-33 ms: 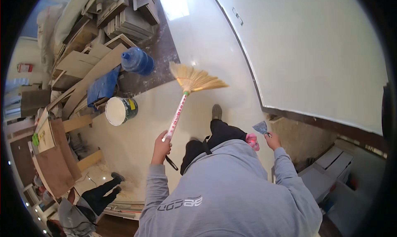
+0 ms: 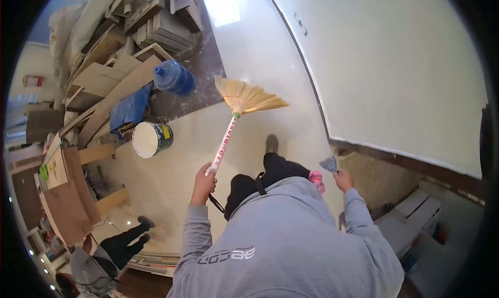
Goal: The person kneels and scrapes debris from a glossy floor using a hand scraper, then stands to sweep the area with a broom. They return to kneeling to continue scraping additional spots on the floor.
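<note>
My left hand (image 2: 204, 185) is closed around the handle of a broom (image 2: 250, 98). The white handle with red lettering slants up and away, and the fan of straw bristles spreads over the pale floor ahead. A dark cord loop hangs below this hand. On the right, my right hand (image 2: 343, 181) grips the handle of a putty knife (image 2: 328, 164), its greyish blade pointing up and left. A pink cloth (image 2: 316, 180) sits at my hip, between my body and the putty knife.
A blue water jug (image 2: 176, 78) and a paint bucket (image 2: 149, 140) stand left of the broom. Beyond them boards (image 2: 166, 30) are piled. A large pale panel (image 2: 400, 74) fills the right. Lower left, another person (image 2: 101, 259) is near a wooden structure (image 2: 70, 204).
The view has shifted very slightly. My left shoe, partly visible before, is now hidden behind my leg. Both hands keep their holds, almost in the same places.
</note>
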`<state>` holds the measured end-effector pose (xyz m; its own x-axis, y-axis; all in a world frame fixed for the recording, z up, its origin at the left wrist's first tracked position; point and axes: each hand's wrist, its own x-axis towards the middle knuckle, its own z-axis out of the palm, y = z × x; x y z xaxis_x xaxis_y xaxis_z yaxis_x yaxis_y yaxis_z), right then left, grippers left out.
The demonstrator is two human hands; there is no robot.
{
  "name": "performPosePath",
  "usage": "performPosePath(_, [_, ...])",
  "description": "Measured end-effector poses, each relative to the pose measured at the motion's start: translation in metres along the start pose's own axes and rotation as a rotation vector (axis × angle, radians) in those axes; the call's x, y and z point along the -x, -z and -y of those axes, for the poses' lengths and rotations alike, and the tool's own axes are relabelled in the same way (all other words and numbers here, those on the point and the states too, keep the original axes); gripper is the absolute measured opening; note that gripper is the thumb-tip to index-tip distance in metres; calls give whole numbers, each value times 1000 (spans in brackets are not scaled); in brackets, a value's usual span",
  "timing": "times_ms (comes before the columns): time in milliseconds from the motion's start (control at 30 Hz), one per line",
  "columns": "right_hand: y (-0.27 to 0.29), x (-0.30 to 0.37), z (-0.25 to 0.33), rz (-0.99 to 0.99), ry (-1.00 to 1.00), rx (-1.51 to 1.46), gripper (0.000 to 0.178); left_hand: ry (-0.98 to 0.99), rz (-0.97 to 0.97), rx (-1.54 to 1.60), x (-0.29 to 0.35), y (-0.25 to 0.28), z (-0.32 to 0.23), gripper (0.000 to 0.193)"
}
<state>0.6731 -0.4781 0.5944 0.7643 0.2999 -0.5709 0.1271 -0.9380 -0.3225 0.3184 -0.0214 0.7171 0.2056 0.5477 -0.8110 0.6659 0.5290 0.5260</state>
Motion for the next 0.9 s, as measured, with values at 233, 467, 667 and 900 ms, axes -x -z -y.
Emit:
performPosePath(233, [39,-94,-36,41,-121,23,42,23,103,337,-1,-14,-47,44])
performPosePath(467, [28,-197,28,-18,31,-123,38,8,53,282,18,5,-91,26])
performPosePath(667, [42,-227,133,202,-6,-300,39,94,-45,254,-4,18,-141,20])
performPosePath(900, [79,-266,155,353,-293,-399,32,130,154,370,-153,30,-253,13])
